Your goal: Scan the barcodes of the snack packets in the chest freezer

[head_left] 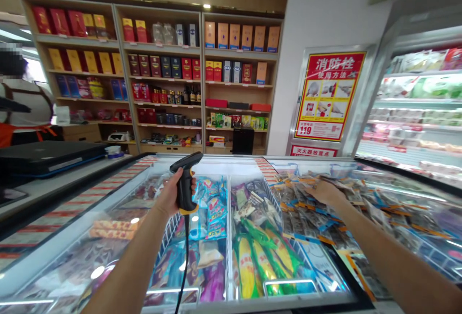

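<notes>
Your left hand [169,194] is closing its fingers around the handle of a black and yellow barcode scanner [186,186], which you are holding above the left middle of the chest freezer [234,165]; the scanner is standing handle down, its head tilting up toward the right, and its black cable [186,251] is running down from the handle to the bottom edge of view; your right hand [325,192] is reaching out to the right and resting on a heap of clear packets [301,215] with orange and blue edges, which are lying over one another across the right part of the freezer; its fingertips are disappearing among them, so you cannot tell from here whether they are pinching a packet or only touching; between your arms, blue packets [216,208] are lying in one wire-sided section, and yellow corn packs [247,261] in green wrapping are lying in the section beside it; beyond the freezer, shelves [241,55] are carrying rows of boxes [234,36]; a red poster [327,96] is hanging on the wall to their right; at the far left, a person in a pale top [31,100] is standing behind a flat black machine [50,156].
</notes>
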`<state>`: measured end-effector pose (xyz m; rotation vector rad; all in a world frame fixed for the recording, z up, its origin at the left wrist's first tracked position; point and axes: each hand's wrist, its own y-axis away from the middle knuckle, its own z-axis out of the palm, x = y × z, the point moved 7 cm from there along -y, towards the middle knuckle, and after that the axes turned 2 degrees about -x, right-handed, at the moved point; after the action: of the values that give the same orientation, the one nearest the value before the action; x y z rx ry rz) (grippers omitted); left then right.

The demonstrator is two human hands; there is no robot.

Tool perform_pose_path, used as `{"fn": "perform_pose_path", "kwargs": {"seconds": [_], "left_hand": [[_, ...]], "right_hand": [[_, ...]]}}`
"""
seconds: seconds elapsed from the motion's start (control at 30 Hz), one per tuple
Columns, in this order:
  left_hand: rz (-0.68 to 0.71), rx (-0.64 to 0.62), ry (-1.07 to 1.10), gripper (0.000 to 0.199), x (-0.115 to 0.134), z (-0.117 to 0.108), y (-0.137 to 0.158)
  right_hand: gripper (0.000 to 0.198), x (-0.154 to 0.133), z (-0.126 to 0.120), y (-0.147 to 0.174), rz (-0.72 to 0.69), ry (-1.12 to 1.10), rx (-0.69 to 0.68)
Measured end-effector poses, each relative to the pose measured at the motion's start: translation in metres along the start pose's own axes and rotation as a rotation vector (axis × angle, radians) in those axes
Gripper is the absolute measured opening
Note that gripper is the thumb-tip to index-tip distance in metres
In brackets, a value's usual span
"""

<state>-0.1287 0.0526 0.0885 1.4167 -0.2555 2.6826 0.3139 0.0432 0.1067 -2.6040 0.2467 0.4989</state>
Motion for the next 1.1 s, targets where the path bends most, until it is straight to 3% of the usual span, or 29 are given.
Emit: {"fn": "perform_pose_path", "kwargs": {"seconds": [0.17,0.27,0.37,0.53,0.67,0.77,0.87,0.97,1.1], "left_hand": [[-0.173,0.069,-0.184,0.019,-0.035,-0.024,0.007],[-0.205,0.044,-0.205,0.017,-0.043,-0.028,0.013],[-0.198,-0.019,-0.225,0.017,-0.042,-0.022,0.013],[-0.163,-0.031,-0.432,0.012,-0.042,-0.013,0.012],[-0.037,0.112,-0.581,0.015,-0.032,-0.02,0.006],[0.065,0.163,-0.495,0.021,-0.025,-0.029,-0.01],[0.107,0.149,-0.331,0.021,-0.022,-0.035,-0.029],[0.033,0.102,-0.279,0.019,-0.026,-0.032,-0.036],[-0.077,-0.014,-0.34,0.015,-0.033,-0.012,-0.019]], "right_hand": [[0.017,0.013,0.014,-0.002,0.018,-0.014,-0.122],[0.014,0.005,0.0,-0.004,0.04,-0.031,-0.064],[0.026,-0.027,-0.002,0.0,0.008,-0.08,0.014],[0.03,-0.109,0.053,0.026,-0.228,-0.171,-0.066],[0.034,-0.139,0.095,0.044,-0.332,-0.24,-0.112],[0.041,-0.14,0.112,0.053,-0.348,-0.303,-0.171],[0.041,-0.128,0.122,0.057,-0.244,-0.441,-0.299],[0.015,-0.117,0.122,0.054,-0.135,-0.569,-0.331],[0.016,-0.105,0.118,0.046,0.018,-0.737,-0.294]]}}
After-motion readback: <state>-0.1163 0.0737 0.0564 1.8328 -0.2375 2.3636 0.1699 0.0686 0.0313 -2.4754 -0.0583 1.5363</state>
